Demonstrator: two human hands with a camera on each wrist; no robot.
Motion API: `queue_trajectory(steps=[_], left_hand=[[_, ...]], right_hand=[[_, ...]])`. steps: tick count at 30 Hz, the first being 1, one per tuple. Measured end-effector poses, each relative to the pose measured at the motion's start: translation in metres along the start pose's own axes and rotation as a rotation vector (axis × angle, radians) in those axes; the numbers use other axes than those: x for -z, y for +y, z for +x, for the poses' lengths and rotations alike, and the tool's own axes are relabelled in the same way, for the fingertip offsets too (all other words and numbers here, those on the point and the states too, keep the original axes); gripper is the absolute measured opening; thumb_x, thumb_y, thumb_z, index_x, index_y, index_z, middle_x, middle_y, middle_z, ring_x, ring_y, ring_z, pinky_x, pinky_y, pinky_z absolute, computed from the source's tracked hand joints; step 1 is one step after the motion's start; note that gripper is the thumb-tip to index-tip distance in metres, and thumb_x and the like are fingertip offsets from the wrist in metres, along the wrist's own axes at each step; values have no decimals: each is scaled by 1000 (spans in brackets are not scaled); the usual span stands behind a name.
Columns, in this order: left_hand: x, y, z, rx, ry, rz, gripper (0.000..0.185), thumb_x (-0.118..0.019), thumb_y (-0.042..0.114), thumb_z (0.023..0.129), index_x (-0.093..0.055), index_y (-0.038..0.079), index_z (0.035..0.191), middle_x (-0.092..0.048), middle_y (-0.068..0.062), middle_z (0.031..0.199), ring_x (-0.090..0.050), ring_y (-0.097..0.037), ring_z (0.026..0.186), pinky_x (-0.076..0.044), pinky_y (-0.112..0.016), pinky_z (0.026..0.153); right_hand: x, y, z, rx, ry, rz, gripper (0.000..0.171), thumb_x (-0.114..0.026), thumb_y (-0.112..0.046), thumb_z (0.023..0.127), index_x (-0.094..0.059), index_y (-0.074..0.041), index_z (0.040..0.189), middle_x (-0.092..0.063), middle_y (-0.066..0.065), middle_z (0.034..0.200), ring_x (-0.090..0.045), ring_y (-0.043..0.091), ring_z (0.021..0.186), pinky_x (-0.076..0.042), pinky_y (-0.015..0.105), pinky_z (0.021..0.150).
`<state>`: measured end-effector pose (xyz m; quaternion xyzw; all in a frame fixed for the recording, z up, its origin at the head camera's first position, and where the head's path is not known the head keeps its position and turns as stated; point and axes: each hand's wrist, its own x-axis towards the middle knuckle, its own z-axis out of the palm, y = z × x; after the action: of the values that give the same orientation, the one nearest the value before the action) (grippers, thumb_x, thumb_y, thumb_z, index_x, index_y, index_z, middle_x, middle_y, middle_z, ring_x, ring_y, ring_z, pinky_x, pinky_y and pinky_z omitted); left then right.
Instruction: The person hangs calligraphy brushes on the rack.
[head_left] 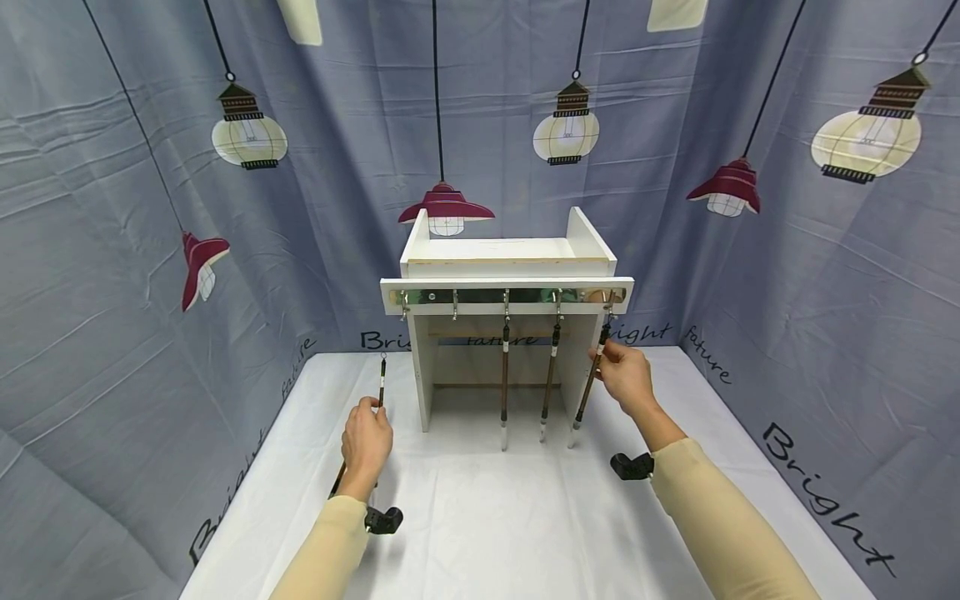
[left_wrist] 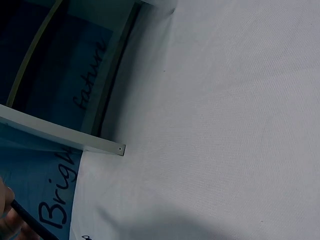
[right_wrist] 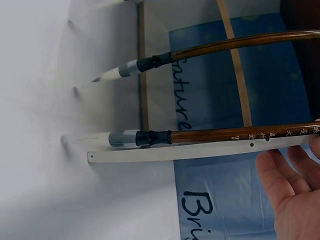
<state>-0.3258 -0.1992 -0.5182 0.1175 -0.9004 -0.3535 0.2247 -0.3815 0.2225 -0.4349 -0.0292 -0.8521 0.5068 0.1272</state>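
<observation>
**At the rack: one brush in each hand**

On the white bench [head_left: 525, 517] stood a white wooden rack [head_left: 507, 265] with a hook rail along its front. Left hand [head_left: 366, 442] was curled round a brush [head_left: 381, 385], held upright, well left of the rack, hanging loop on top. Right hand [head_left: 627, 377] pinched the shaft of the rightmost brush [head_left: 592, 379], whose top was up at the end hook; can't tell if the loop was seated. In the right wrist view the fingers looked only loosely curled beside that shaft. Two more brushes [head_left: 505, 375] hung from the middle hooks, tips just above the bench. Two left hooks sat empty.

Handling, my read: light, stiff, thin wood shafts, smooth lacquer so a bit slippery. Hold mid-shaft and keep off the soft white bristle tips. The rack's top tray looked empty from this angle.
</observation>
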Motion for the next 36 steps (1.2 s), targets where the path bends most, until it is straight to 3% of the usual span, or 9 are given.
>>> queue_trajectory(steps=[14,36], left_hand=[[8,13,3,-27,40,-18,25,-55,19,106,-63,4,123,-67,-16,99,-66,-34,84,-51,-49,66],[31,40,-3,-109,159,-86,23,-58,20,105,-63,5,122,-68,-13,96,-65,-33,79,-49,-47,65]], right_hand=[[2,-2,0,-4,1,-11,48,-58,-20,107,-52,2,149,-60,29,140,-68,43,117,-57,44,93],[3,-2,-2,11,27,-76,46,-62,-27,105,-61,0,141,-68,26,131,-72,40,111,-56,51,97]])
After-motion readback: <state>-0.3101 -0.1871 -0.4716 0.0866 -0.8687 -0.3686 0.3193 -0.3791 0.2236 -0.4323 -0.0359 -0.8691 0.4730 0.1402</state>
